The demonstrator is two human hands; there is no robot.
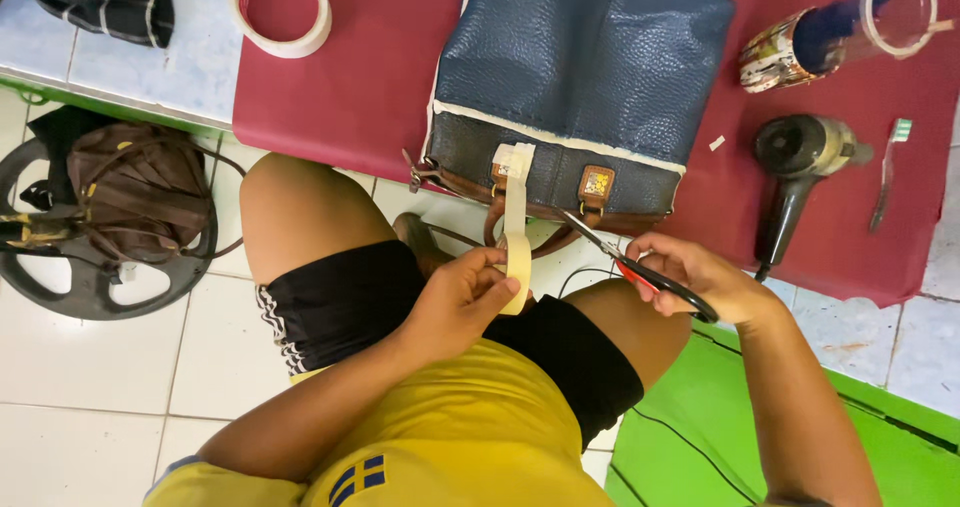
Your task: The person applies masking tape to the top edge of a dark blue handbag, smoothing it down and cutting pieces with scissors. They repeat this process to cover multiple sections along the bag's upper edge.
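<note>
A dark blue leather handbag (570, 77) with brown trim lies on a maroon cloth (370, 77). A strip of cream masking tape (514, 192) runs from the bag's lower edge down to a tape roll (518, 272). My left hand (460, 302) grips that roll, holding the strip taut. My right hand (690, 277) holds scissors (630, 267) with red and black handles; their blades point left toward the tape strip, just short of it.
A larger roll of tape (280, 7) lies at the cloth's back left. At right lie a black hair dryer (800, 167), a toothbrush (888, 172) and a clear jar (850, 27) on its side. A brown bag (140, 187) sits on a wheel on the floor.
</note>
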